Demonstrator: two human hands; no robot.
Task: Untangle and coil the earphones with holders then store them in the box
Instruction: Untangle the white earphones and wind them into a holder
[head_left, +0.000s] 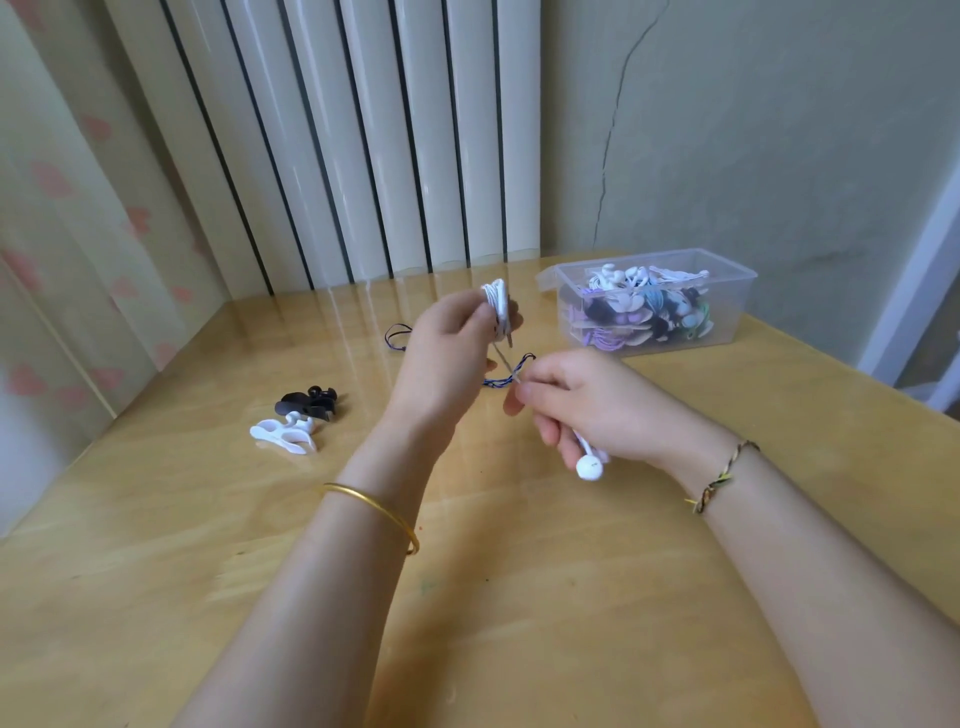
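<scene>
1. Left fingers (467, 306): curled, pinching a white coil (496, 306) of earphone cord wound on a holder. The left hand (447, 353) holds it upright above the bench (156, 519), near mid-bench.
2. Cord (503, 361): one thin white strand, drawn straight. It leaves the foot of the coil toward 5 o'clock and ends at the right fingers.
3. Right fingers (524, 387): thumb and forefinger pinch the cord, and the others are curled in. The right hand (587, 410) sits just beside the left, at its 4 o'clock.
4. Earbud (589, 467): white, hanging out below the right palm at 6 o'clock, clear of the bench.
5. Dark cord (524, 361): blue-black, lying on the bench behind both hands and partly hidden by them. One loop shows at 10 o'clock of the left hand.
6. Spare holders: one black (309, 404) and one white (283, 434), touching, on the bench at 9 o'clock of the hands.
7. Box (727, 312): clear plastic, lid off, on the bench at 2 o'clock. It is filled with coiled earphones (white on top, purple, black, blue and green below).
8. Wrists: a gold bangle (374, 506) on the left, a braided bracelet (722, 475) on the right.
9. Surround: white ribbed panels (363, 130) at 12 o'clock, a heart-print curtain (52, 208) at 9 o'clock.
</scene>
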